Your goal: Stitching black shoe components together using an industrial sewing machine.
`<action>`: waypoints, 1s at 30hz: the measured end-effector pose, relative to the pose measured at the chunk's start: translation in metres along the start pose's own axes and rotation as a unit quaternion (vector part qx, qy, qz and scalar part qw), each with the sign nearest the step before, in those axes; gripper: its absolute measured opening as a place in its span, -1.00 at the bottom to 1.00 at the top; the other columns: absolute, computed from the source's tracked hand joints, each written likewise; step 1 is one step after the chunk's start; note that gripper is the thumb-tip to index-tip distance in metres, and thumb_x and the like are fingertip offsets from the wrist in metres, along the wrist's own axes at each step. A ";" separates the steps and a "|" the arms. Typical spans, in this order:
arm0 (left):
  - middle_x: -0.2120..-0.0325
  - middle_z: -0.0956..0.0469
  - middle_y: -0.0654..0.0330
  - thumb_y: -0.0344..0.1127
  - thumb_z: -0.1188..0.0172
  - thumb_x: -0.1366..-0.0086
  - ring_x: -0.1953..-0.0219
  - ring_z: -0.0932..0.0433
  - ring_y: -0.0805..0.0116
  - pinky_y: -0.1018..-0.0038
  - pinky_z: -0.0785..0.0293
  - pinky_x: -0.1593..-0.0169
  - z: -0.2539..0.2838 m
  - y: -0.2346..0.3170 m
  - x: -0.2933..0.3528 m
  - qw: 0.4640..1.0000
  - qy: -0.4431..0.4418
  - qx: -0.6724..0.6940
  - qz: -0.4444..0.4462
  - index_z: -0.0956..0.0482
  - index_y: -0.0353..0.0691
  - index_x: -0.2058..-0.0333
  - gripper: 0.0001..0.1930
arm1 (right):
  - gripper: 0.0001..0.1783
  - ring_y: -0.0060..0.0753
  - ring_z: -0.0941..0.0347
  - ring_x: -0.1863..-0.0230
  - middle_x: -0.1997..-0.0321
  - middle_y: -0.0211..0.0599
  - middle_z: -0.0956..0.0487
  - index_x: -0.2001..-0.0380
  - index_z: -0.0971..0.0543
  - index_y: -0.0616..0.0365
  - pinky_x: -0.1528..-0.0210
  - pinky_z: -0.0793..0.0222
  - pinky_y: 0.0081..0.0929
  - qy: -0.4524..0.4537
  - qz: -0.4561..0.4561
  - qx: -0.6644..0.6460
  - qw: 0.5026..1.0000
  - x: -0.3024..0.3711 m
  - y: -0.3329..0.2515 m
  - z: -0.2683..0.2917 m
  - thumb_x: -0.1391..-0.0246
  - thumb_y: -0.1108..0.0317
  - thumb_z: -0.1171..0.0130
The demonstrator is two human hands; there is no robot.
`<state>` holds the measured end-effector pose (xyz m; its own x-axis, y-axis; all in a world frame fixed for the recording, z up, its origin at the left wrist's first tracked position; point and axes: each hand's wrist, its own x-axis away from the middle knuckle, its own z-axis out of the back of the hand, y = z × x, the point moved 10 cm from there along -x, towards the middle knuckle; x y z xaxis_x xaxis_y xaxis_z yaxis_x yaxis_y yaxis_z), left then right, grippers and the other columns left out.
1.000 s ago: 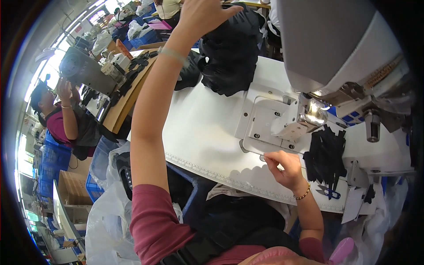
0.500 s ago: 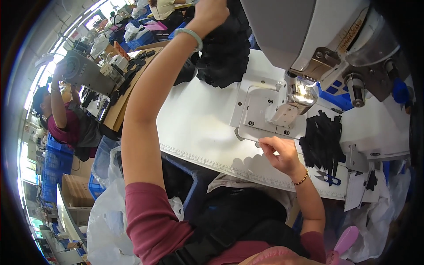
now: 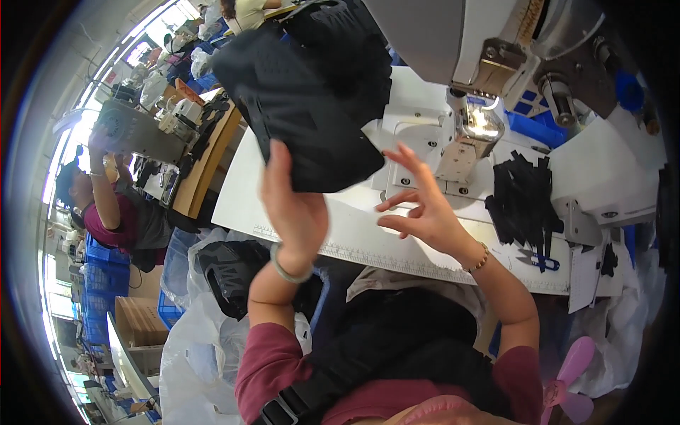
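Note:
My left hand (image 3: 294, 209), wearing a pale bangle, grips the near edge of a black fabric piece (image 3: 304, 131) with its thumb on top. The piece is raised over the white table (image 3: 237, 198) and slightly blurred. My right hand (image 3: 425, 209) holds nothing, its fingers apart close to the piece's right corner. Beyond my right hand stands the sewing machine's lit needle head (image 3: 476, 124) above its metal plate (image 3: 411, 134). Behind the held piece rises a pile of black fabric pieces (image 3: 361, 57).
Black strips (image 3: 524, 198) lie right of the needle head, with blue-handled thread snips (image 3: 542, 262) below. A blue tray (image 3: 535, 127) sits behind. Below the table's left edge, a black piece (image 3: 228, 276) lies by clear plastic bags (image 3: 195, 354). Another person (image 3: 117, 205) works at the left.
My left hand has come back from the far pile with a black piece. My right hand has lifted off the table and spread its fingers. The view has shifted slightly.

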<state>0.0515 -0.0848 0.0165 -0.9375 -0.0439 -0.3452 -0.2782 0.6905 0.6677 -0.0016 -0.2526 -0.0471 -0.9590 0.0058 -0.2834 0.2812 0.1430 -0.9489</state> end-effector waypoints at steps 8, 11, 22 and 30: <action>0.27 -0.47 0.33 -0.31 -0.03 -0.30 0.19 -0.40 0.57 0.58 -0.28 0.08 -0.031 -0.075 0.030 0.936 -0.169 -0.168 0.260 -0.48 -0.35 0.21 -0.79 | -0.78 -0.61 -0.45 0.60 0.40 -0.39 -0.50 0.27 -0.41 0.18 0.69 -0.33 -0.73 -0.049 -0.145 -0.199 0.968 0.013 0.040 0.008 -0.11 0.30 -0.15; 0.51 -0.41 0.34 -0.32 -0.07 -0.28 0.45 -0.31 0.62 0.62 -0.25 0.37 -0.043 -0.085 0.024 0.839 -0.312 -0.396 0.206 -0.49 -0.38 0.35 -0.81 | -0.79 -0.76 -0.27 0.72 0.51 -0.48 -0.43 0.30 -0.39 0.16 0.76 -0.17 -0.75 0.002 -0.118 -0.163 0.979 0.015 0.016 0.017 -0.09 0.32 -0.18; 0.74 -0.11 0.24 -0.33 -0.04 -0.31 0.62 -0.06 0.60 0.54 -0.06 0.58 -0.092 -0.103 -0.008 0.843 -0.260 -0.470 -0.020 -0.41 -0.41 0.47 -0.76 | -0.84 -0.77 -0.16 0.80 0.69 -0.56 -0.37 0.43 -0.44 0.16 0.76 -0.01 -0.77 0.139 -0.090 -0.131 0.977 0.010 -0.001 0.066 -0.11 0.34 -0.16; 0.76 -0.38 0.28 -0.42 -0.04 -0.27 0.73 -0.27 0.63 0.58 -0.20 0.66 -0.115 -0.134 -0.026 0.867 -0.278 -0.403 0.091 -0.55 -0.42 0.33 -0.83 | -0.89 -0.85 -0.14 0.76 0.67 -0.58 -0.37 0.45 -0.45 0.21 0.74 0.02 -0.79 0.244 0.049 -0.012 0.968 0.004 -0.030 0.106 -0.14 0.43 -0.09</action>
<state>0.0893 -0.2587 0.0119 -0.7976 0.5223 -0.3016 -0.4023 -0.0882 0.9112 -0.0099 -0.3615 -0.0348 -0.8315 0.4870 -0.2671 0.3769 0.1415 -0.9154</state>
